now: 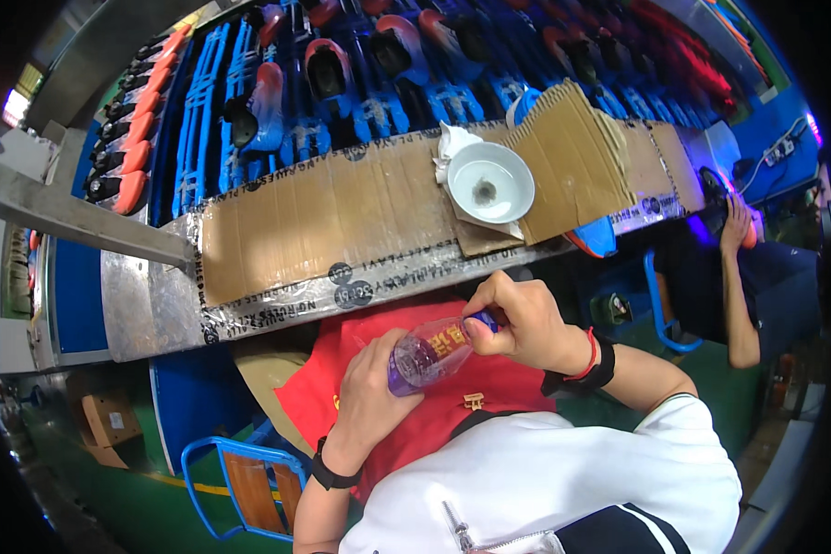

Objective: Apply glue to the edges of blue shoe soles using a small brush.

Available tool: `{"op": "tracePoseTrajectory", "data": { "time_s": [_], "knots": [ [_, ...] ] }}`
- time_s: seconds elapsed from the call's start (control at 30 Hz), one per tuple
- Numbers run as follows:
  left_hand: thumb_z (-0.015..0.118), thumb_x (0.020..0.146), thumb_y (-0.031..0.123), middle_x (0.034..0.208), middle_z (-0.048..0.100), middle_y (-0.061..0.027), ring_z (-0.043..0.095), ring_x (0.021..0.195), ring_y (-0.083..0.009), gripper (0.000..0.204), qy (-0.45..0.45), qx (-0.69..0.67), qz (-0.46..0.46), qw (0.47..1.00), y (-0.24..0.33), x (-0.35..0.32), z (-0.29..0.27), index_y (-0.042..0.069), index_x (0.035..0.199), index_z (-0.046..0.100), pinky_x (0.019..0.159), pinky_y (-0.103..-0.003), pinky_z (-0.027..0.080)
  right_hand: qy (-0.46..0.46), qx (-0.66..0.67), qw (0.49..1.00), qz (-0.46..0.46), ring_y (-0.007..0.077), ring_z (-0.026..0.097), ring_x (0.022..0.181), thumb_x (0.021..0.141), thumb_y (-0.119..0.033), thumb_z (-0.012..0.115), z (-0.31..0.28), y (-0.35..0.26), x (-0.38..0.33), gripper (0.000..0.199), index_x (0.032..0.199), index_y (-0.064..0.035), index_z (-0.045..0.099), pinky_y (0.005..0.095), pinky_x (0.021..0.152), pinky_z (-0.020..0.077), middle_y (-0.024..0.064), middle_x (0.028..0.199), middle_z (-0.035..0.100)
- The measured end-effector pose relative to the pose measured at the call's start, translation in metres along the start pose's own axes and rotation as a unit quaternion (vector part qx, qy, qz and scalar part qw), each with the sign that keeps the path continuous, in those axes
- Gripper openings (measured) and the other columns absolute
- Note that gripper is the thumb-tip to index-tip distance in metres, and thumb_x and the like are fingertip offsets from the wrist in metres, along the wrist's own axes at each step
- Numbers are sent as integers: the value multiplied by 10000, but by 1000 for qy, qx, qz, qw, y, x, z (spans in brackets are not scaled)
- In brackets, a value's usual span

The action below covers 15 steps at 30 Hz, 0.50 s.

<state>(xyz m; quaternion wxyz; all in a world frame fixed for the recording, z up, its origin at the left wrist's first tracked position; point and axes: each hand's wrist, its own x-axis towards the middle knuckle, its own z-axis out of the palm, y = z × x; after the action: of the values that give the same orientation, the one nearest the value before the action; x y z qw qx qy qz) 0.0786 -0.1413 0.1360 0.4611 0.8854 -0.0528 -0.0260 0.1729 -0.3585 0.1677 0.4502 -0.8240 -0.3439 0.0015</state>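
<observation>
Left hand [369,388] wraps clear purple-tinted plastic bottle [425,354] body; right hand [522,319] pinches its blue cap [485,321], neck slanting up-right from the left grip.

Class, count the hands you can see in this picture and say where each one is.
3. The left hand grips the clear bottle over the lap; the right hand is at its cap. A co-worker's hand is raised at the far right. Their other hand is hidden.

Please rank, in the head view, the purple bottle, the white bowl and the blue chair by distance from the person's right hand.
From the right hand:
1. Purple bottle, held, its cap in the fingers.
2. White bowl, on the cardboard above.
3. Blue chair, far lower left.
</observation>
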Motion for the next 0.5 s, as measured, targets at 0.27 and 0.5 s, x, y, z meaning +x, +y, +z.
{"op": "tracePoseTrajectory", "data": {
  "time_s": [0.27,0.5],
  "knots": [
    [768,627,50,1063,624,-166,599,991,-374,639,-57,55,109,991,9,23,3,20,1221,533,885,-451,458,-303,219,857,355,138,593,913,1042,-457,384,-48,4,15,550,1309,3,524,295,815,487,88,1024,650],
    [735,632,25,1082,599,-160,567,1030,-345,626,-151,97,256,950,35,56,34,27,1223,530,918,-449,428,-360,371,779,355,173,641,917,934,-508,605,-45,26,-35,832,1479,29,278,297,815,530,158,1063,648]
  ]
}}
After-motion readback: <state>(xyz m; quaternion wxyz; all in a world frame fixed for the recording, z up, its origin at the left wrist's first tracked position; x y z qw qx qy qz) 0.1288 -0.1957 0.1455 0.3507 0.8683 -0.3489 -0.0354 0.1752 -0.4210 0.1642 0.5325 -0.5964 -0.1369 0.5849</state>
